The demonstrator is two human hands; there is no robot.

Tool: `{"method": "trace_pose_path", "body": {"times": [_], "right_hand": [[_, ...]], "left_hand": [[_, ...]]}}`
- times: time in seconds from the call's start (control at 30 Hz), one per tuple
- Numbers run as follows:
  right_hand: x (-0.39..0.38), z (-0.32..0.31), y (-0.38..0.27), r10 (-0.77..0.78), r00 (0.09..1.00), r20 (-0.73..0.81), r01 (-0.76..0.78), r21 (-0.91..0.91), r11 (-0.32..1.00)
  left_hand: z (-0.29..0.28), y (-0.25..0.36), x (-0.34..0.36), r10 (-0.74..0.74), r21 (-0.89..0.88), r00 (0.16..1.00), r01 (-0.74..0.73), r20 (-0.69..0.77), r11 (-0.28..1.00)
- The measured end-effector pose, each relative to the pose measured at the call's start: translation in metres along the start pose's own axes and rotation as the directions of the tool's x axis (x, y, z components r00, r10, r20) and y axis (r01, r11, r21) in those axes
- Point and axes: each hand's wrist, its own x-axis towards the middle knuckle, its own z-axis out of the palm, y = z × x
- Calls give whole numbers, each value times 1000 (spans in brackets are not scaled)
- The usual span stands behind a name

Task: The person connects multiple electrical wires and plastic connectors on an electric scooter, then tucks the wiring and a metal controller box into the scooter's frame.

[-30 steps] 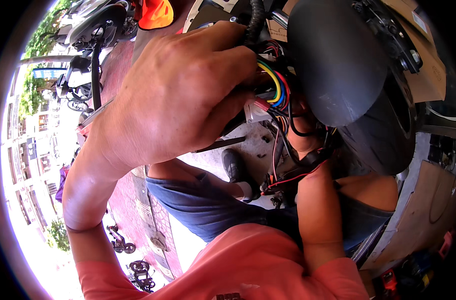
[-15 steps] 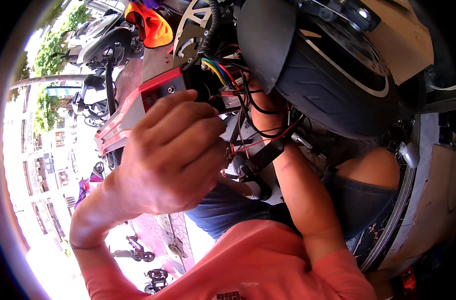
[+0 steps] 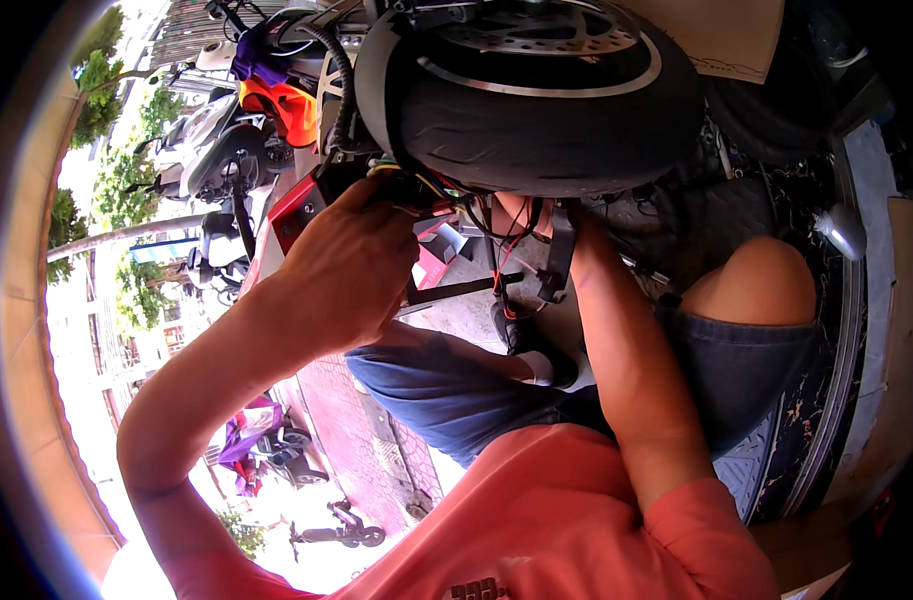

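Note:
My left hand (image 3: 351, 265) is at the open end of a red and black scooter body (image 3: 296, 212). Its fingers curl into the opening beside a bundle of coloured wires (image 3: 431, 185); what they pinch, if anything, is hidden. Above them is the scooter's black tyre (image 3: 546, 145), with a perforated brake disc (image 3: 576, 38) and a dark mudguard (image 3: 374, 90). Beneath the tyre my right hand (image 3: 524, 212) reaches in among black and red wires, its fingers out of sight. A dark flat bar (image 3: 559, 250) hangs beside my right wrist.
A red and white box (image 3: 436, 255) lies on the floor below the wires. Cardboard (image 3: 721, 40) stands behind the wheel at right. My bent knee (image 3: 761, 280) is close on the right. An orange cloth (image 3: 286, 108) and parked scooters (image 3: 216, 150) are at far left.
My view has shifted, so the wheel appears further left and more level. My left hand has moved from in front of the body's end into its opening. My right hand stays under the tyre.

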Motion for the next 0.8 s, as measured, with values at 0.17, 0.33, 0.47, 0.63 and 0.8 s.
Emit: {"method": "trace_pose_path", "body": {"times": [0.17,0.33,0.47,0.63,0.8], "right_hand": [[0,-5,0,14,1000,-21,-15,-25,1000],[15,19,38,2,997,-73,8,136,991],[19,11,34,0,999,-48,8,149,989],[13,10,31,2,998,-65,7,144,990],[12,11,28,1,996,-88,12,151,988]], "left_hand": [[-15,6,30,-230,-55,904,267,361,962],[8,-30,45,-64,-122,930,115,361,986],[13,-31,58,-160,-78,877,217,453,973],[12,-24,67,-208,44,835,216,510,975],[27,-23,66,-203,112,884,171,421,979]]}}
